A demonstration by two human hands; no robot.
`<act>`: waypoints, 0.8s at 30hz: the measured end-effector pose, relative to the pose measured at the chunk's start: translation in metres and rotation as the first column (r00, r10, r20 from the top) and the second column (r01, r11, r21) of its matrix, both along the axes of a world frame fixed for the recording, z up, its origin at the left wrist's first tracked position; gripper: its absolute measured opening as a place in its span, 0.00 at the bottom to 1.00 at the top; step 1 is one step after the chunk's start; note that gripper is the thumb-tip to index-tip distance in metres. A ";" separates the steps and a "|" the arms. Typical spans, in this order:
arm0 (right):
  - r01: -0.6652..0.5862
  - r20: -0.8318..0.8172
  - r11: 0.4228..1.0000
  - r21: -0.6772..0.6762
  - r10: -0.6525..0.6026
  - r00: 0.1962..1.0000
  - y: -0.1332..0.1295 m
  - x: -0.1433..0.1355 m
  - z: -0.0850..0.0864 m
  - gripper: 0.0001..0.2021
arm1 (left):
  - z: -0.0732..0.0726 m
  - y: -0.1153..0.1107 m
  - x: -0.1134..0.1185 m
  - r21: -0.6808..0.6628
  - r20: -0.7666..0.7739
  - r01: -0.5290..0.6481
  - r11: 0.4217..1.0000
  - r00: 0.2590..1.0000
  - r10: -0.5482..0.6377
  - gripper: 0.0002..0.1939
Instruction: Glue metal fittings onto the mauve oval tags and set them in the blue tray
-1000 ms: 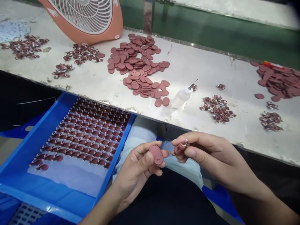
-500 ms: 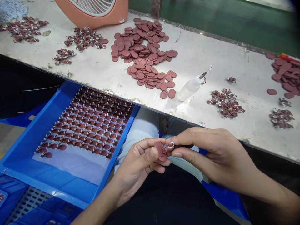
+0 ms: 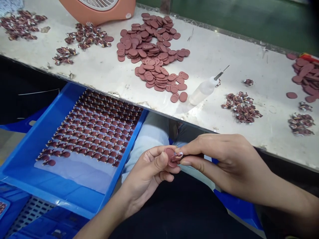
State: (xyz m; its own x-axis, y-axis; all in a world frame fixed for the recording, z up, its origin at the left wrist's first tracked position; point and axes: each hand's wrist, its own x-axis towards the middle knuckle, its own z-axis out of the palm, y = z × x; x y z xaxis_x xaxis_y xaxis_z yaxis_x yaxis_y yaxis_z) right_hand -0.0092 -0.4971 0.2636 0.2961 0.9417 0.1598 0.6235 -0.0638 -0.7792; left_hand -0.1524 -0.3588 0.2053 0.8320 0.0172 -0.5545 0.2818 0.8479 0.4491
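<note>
Fingers (image 3: pixel 194 147) hold a knobbly figurine (image 3: pixel 177 157) against an oval disc (image 3: pixel 169 153).

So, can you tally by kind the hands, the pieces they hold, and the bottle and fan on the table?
Hands, left hand and right hand: 2
Disc: 1
Small figure: 1
Needle-tipped bottle: 1
Fan: 1
Total: 6

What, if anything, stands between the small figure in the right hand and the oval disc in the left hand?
Nothing visible: the right hand holds the small figure against or just over the oval disc in the left hand; contact is unclear.
</note>
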 end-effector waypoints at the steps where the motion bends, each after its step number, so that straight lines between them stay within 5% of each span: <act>1: -0.005 -0.003 1.000 0.003 0.005 1.000 0.001 0.000 0.000 0.05 | -0.001 0.000 0.000 -0.007 -0.003 -0.002 1.000 1.000 0.002 0.16; 24: -0.054 0.020 0.998 -0.034 0.054 0.998 0.011 0.008 -0.002 0.05 | -0.002 0.000 0.005 -0.099 -0.089 -0.053 0.994 0.995 0.044 0.12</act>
